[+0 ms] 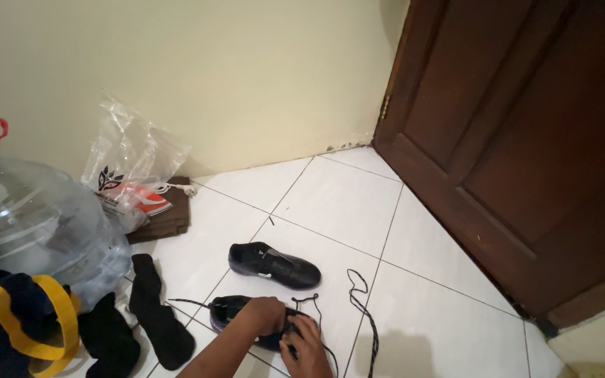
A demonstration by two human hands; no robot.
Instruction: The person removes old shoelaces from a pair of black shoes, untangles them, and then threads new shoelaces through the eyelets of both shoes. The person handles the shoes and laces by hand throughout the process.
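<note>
Both hands work at the near shoe [236,311], which lies on the white tiled floor [344,203] at the bottom middle of the view. Left hand [264,313] is curled over the top of that shoe, grasping it. Right hand [307,348], at about four o'clock from the left, pinches the black lace [358,294], which trails off across the tiles toward three o'clock. At twelve o'clock from the hands, just apart, lies the second black shoe [274,264] on its side. At nine o'clock lies a long black sock [155,311], and beyond it a dark bag with a yellow strap [43,322]. A big clear water jug [29,224] sits at ten o'clock, with a crumpled plastic bag [131,168] against the wall. A dark wooden door [526,140] fills the two o'clock side.
</note>
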